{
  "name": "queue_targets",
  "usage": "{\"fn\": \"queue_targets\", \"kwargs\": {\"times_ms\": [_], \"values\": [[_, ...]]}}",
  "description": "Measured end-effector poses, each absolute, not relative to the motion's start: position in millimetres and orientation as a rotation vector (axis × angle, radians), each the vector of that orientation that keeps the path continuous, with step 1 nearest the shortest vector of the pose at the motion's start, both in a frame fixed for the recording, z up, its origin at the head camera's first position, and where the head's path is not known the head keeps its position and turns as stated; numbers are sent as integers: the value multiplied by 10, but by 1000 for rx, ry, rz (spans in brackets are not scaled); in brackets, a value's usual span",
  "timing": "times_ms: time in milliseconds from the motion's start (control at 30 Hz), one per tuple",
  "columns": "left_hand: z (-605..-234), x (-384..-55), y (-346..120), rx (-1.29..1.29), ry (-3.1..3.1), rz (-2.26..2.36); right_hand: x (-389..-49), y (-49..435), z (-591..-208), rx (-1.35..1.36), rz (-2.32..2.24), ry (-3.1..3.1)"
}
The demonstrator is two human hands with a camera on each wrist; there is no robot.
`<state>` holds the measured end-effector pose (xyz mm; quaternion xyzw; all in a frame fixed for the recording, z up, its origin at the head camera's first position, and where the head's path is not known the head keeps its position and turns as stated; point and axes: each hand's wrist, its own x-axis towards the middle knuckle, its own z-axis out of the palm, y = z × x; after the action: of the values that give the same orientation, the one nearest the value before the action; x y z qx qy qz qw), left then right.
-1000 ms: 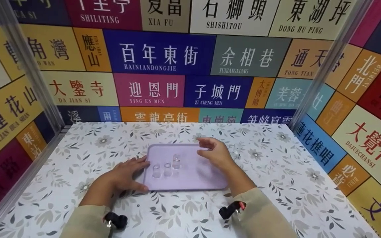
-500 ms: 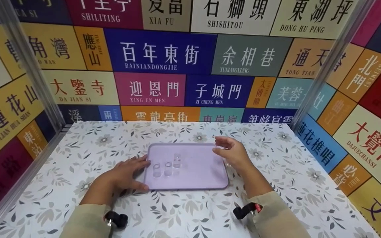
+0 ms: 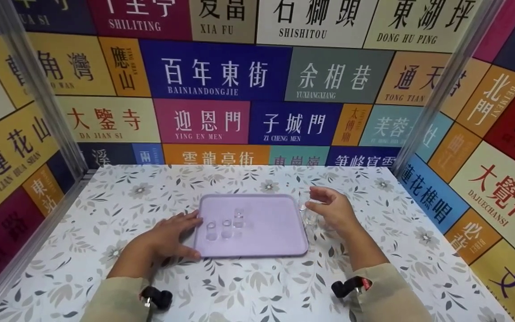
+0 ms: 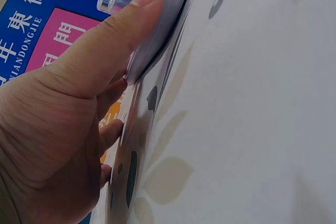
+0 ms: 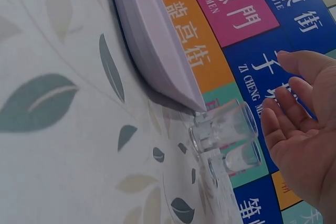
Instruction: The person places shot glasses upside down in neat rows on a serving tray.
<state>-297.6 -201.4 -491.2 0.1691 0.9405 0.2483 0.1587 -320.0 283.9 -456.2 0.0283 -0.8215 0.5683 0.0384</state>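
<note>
A shallow lilac tray (image 3: pixel 262 246) lies on the patterned table. Three small clear cups stand on its left half, among them a front-left cup (image 3: pixel 212 231), a middle cup (image 3: pixel 227 229) and a taller-looking one (image 3: pixel 238 218) farther back. My left hand (image 3: pixel 170 235) rests with spread fingers at the tray's left edge; its thumb (image 4: pixel 118 30) touches the rim. Beyond the right edge, my right hand (image 3: pixel 334 210) hovers with loosely bent fingers and nothing between them. Close beside it stand more clear cups (image 3: pixel 310 219); the right wrist view shows a cup (image 5: pixel 242 157) apart from the fingers.
The floral-patterned table top (image 3: pixel 248 299) extends around the tray. Behind it rises a back wall (image 3: pixel 217 71) with colourful Chinese signs, and clear upright corner posts (image 3: pixel 436 89) stand at both sides.
My right hand has moved right, from above the tray's right part to beyond its right edge, by the clear cups. The left hand, the tray and its cups have stayed put.
</note>
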Motion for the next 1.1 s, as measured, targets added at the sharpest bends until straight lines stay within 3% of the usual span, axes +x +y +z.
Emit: {"fn": "queue_targets", "kwargs": {"times_ms": [233, 833, 1100], "values": [[-4914, -2977, -2032, 553, 2710, 685, -3192, 2980, -4612, 72, 1682, -2561], [-4910, -2964, -2014, 432, 2695, 702, -3190, 3092, -4874, 39, 1818, -2616], [-4912, -2964, -2031, 562, 2723, 670, -3205, 3103, -4964, 21, 1678, -2730]]}}
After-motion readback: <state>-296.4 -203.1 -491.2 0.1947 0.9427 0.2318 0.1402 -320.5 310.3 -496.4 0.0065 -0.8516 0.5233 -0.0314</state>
